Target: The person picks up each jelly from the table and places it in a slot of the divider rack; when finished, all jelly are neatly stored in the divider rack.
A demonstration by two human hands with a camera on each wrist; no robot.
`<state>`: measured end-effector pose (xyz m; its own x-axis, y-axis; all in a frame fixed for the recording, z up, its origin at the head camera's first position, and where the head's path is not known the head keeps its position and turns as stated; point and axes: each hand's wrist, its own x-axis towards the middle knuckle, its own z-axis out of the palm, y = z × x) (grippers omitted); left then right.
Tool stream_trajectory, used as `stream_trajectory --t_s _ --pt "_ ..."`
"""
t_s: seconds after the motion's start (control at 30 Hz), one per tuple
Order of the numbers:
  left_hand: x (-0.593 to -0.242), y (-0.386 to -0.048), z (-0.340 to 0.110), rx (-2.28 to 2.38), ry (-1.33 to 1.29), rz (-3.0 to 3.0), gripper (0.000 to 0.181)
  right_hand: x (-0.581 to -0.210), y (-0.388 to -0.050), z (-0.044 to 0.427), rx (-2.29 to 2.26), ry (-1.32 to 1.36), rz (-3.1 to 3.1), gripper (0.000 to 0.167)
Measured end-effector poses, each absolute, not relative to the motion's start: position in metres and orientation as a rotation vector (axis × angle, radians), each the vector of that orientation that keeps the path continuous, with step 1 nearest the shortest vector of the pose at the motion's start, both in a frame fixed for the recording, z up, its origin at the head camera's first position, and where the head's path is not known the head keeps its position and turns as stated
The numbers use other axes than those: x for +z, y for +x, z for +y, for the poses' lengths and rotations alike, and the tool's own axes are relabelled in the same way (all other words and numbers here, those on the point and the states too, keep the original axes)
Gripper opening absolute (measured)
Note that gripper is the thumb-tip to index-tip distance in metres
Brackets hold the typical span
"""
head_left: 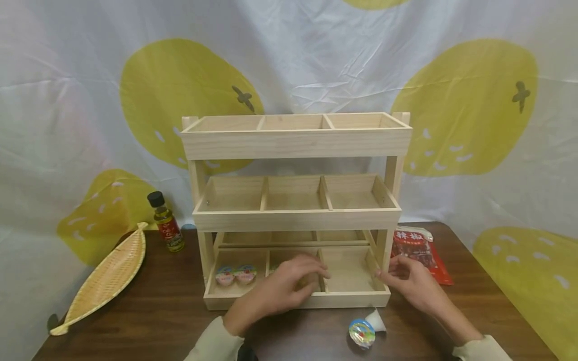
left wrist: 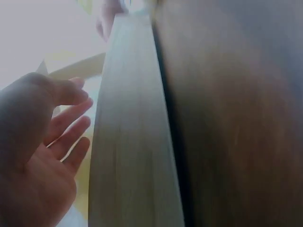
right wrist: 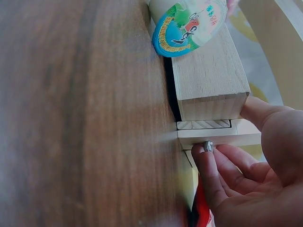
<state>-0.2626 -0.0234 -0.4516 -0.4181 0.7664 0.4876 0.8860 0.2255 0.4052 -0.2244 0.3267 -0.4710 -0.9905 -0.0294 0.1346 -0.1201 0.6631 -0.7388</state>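
A three-tier wooden rack (head_left: 295,220) stands on the table. My left hand (head_left: 293,281) is over the middle compartment of its lowest tray, and in the left wrist view its fingers (left wrist: 71,116) are loosely bent with nothing between them. At the tray's right end, my right hand (head_left: 413,283) pinches the side wall. Its thumb lies by the front corner, and a fingertip touches a metal bolt (right wrist: 208,146) on the outside. Two small pink cups (head_left: 236,275) sit in the lowest left compartment; another is partly hidden behind my left hand. A foil-lidded cup (head_left: 362,334) lies in front.
Beside the foil-lidded cup is a white cup (head_left: 376,321) on its side. Behind my right hand lies a red packet (head_left: 417,250). To the left are an oil bottle (head_left: 167,223) with a black cap and a long woven basket (head_left: 106,278). A patterned curtain (head_left: 289,60) hangs behind.
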Motion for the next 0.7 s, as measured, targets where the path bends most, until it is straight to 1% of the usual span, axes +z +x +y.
stream_trajectory --t_s 0.2,0.33,0.43,0.57,0.7 --pt "-0.448 -0.230 0.001 -0.973 -1.712 -2.300 0.030 -0.470 -0.224 0.326 1.229 0.118 -2.772 0.039" --pt "-0.448 -0.209 0.015 -0.865 -1.835 -2.339 0.032 -0.470 -0.225 0.327 1.212 0.110 -2.776 0.040" --pt "-0.451 -0.198 0.020 -0.763 -1.886 -2.418 0.039 -0.471 -0.226 0.327 1.206 0.110 -2.778 0.040" --pt "-0.457 -0.191 0.022 -0.667 -1.874 -2.545 0.052 -0.471 -0.226 0.327 1.208 0.109 -2.781 0.041" --pt "-0.462 -0.190 0.024 -0.737 -1.868 -2.648 0.055 -0.471 -0.226 0.327 1.208 0.108 -2.785 0.042"
